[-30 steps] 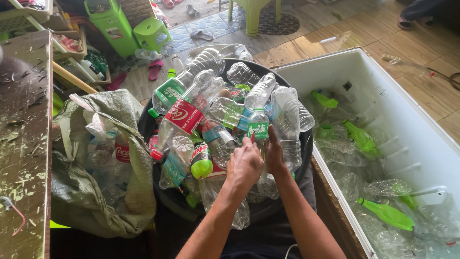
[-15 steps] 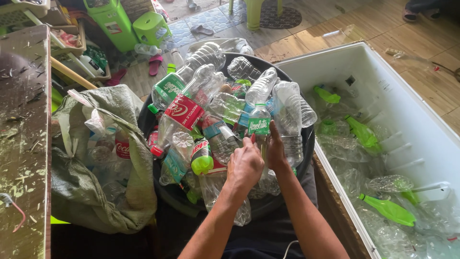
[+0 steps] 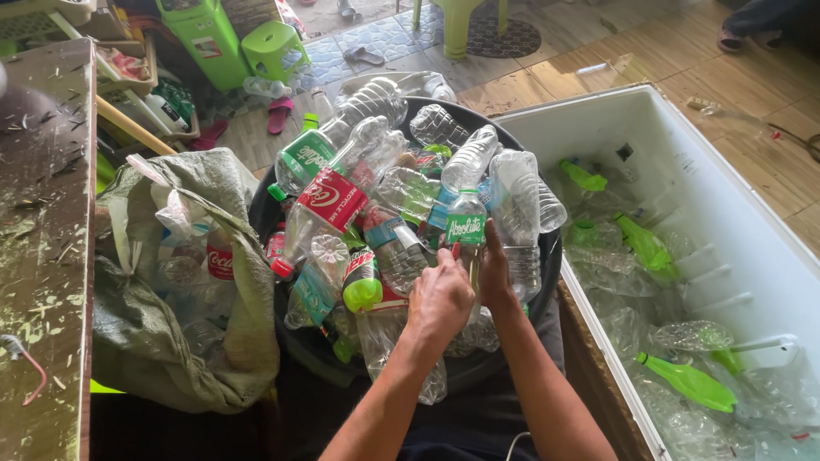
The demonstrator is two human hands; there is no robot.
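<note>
Gripping a clear bottle with a green label (image 3: 465,235), both hands have stayed at the black tub's (image 3: 295,341) 6 o'clock: left hand (image 3: 440,300) curled around it, right hand (image 3: 495,271) steadying alongside, bottle slightly more upright.

Both hands together, forearms converging: left hand (image 3: 438,300) knuckles up, right hand (image 3: 494,271) fingers extended.

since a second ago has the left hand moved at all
No. The left hand sits at the same spot in the bottle pile, just below the green-labelled bottle and inside the black tub, close beside the right hand.
</note>
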